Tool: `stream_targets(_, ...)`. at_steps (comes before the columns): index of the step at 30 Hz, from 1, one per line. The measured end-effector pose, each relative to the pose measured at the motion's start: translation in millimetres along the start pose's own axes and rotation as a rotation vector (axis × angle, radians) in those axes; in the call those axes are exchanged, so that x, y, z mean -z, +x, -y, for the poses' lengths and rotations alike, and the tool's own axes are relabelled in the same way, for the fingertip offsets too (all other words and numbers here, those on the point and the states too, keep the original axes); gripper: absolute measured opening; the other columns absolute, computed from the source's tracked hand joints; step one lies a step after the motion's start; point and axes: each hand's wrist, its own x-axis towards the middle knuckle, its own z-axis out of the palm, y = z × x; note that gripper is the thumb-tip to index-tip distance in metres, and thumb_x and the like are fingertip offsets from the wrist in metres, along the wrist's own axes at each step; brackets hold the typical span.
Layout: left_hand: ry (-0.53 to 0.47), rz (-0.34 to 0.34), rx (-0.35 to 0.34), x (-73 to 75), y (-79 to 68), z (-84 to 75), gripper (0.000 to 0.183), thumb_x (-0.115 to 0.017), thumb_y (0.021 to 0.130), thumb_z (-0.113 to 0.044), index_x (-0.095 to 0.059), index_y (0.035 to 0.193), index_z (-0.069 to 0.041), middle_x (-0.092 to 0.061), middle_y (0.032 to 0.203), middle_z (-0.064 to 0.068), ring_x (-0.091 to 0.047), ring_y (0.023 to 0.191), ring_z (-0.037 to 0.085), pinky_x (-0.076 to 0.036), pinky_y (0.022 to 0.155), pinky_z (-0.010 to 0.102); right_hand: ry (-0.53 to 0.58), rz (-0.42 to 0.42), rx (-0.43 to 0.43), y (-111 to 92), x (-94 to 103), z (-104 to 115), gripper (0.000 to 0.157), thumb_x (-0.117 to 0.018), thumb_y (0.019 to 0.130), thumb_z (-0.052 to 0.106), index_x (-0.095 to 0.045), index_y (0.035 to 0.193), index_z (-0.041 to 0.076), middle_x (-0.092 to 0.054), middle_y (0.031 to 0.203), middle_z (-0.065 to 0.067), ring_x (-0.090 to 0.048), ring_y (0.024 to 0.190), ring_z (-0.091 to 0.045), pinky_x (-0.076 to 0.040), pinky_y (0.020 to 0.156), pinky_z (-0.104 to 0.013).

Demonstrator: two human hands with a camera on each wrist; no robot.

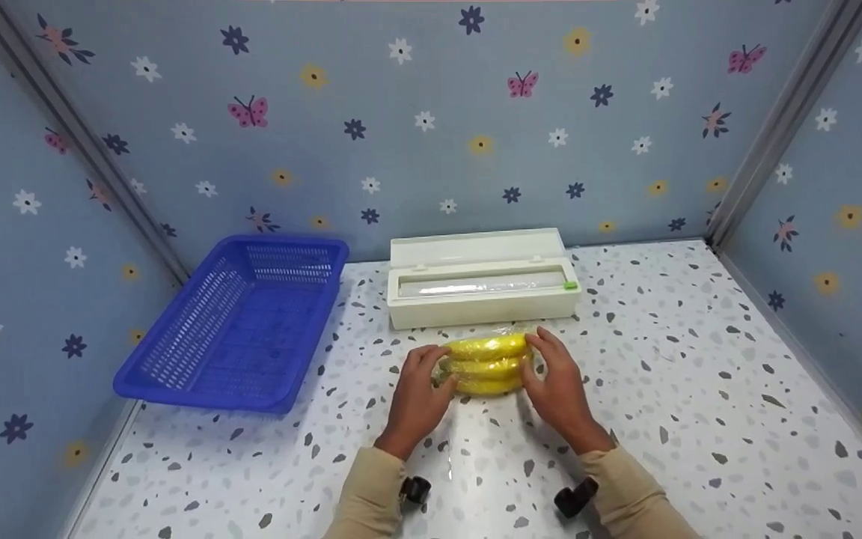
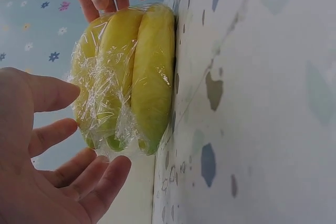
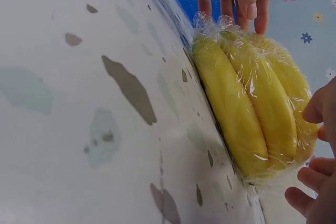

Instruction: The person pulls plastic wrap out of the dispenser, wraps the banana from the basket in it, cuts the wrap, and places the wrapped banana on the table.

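Note:
A bunch of yellow bananas (image 1: 487,367) in clear plastic wrap lies on the table, between my two hands. My left hand (image 1: 420,393) is at the stem end, its spread fingers and thumb reaching the wrap at that end. At the opposite end is my right hand (image 1: 560,385), thumb and fingers apart, with fingertips right at the film. Crinkled film bunches over the greenish banana tips in the left wrist view. The right wrist view shows wrapped bananas (image 3: 252,103) side by side, the left hand's fingers (image 3: 247,3) hanging over the stem end.
Just behind the bananas stands a white cling film box (image 1: 483,311), lid up, with a film roll inside and a green slider at its right end. A blue plastic basket (image 1: 300,359) is on the left. Patterned wall panels (image 1: 431,150) enclose the speckled table (image 1: 700,419).

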Motion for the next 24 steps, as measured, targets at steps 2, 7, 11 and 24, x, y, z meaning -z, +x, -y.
stream_targets(2, -0.025, -0.001, 0.007, 0.8, -2.3, 1.5, 0.040, -0.071, 0.093, -0.013, -0.063, 0.132, -0.011, -0.050, 0.135, 0.012, -0.052, 0.124, 0.027, -0.050, 0.094, 0.041, 0.015, 0.014, -0.030, -1, 0.4, 1, 0.043, -0.067, 0.091, 0.001, -0.059, 0.133, -0.004, -0.048, 0.143, -0.028, -0.046, 0.133, -0.042, -0.038, 0.109, -0.052)
stream_targets(7, -0.069, 0.017, 0.035, 1.4, -9.1, 4.6, 0.036, -0.069, 0.095, -0.014, -0.065, 0.131, -0.009, -0.049, 0.137, 0.015, -0.052, 0.125, 0.030, -0.053, 0.092, 0.038, 0.088, 0.031, -0.122, -8, 1.1, 1, 0.048, -0.068, 0.091, 0.000, -0.057, 0.137, 0.000, -0.047, 0.142, -0.029, -0.047, 0.131, -0.042, -0.049, 0.097, -0.052)
stream_targets(11, -0.067, 0.022, 0.031, 4.0, -11.4, 3.7, 0.033, -0.069, 0.095, -0.014, -0.067, 0.128, -0.008, -0.050, 0.135, 0.015, -0.054, 0.122, 0.030, -0.053, 0.091, 0.040, 0.118, 0.065, -0.149, -11, 0.1, 1, 0.051, -0.067, 0.092, 0.003, -0.053, 0.142, 0.002, -0.048, 0.142, -0.025, -0.048, 0.130, -0.038, -0.051, 0.095, -0.051)
stream_targets(24, -0.078, 0.028, 0.033, 6.9, -18.1, 6.6, 0.032, -0.068, 0.095, -0.013, -0.068, 0.126, -0.007, -0.053, 0.137, 0.015, -0.055, 0.122, 0.028, -0.053, 0.090, 0.040, 0.172, 0.084, -0.194, -24, 2.8, 0, 0.057, -0.066, 0.094, 0.002, -0.048, 0.148, 0.007, -0.050, 0.145, -0.019, -0.053, 0.126, -0.037, -0.049, 0.098, -0.050)
